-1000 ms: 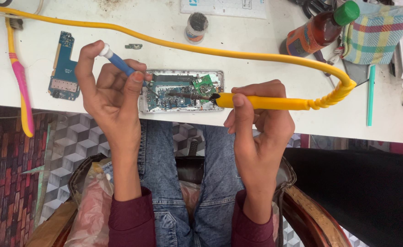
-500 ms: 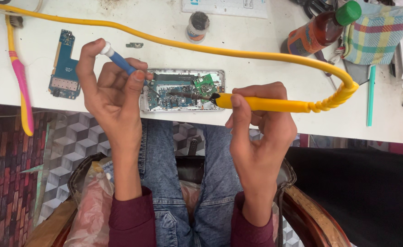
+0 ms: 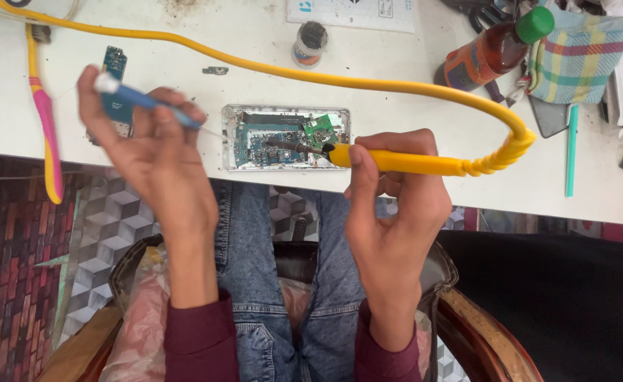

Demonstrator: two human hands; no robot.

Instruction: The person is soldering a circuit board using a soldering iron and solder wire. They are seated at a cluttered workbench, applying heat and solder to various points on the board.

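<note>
Head view, looking down on white workbench (image 3: 410, 152) edge and lap in blue jeans (image 3: 283, 283).

Right hand (image 3: 396, 219): closed around yellow soldering iron (image 3: 396, 161), dark tip lying on circuit board inside opened phone (image 3: 286, 136), just beside small green module (image 3: 318, 129). Yellow cable (image 3: 368, 83) looping from handle rear, across bench, past brown bottle with green cap (image 3: 495, 48).

Left hand (image 3: 152, 152): gripping blue-handled fine tool (image 3: 145, 102), thin point reaching toward left edge of phone; contact with casing probably not yet made, point too fine to confirm.

Nearby: loose blue circuit board (image 3: 115, 85) partly behind left hand, pink and yellow toothbrush (image 3: 44, 134) overhanging bench edge, small round jar (image 3: 309, 42), plaid cloth (image 3: 577, 60).

Hazards, as judged:
- Tip dwelling too long: lifted pads, scorched module
- Tip sliding sideways: solder bridging neighbouring parts
- Phone resting unclamped near bench edge: push from either tool shifting it, possibly off onto lap
- Stiff cable loop tugging handle: tip dragged off target, or bottle knocked over
- Left fingers close to hot shaft: burn risk
</note>
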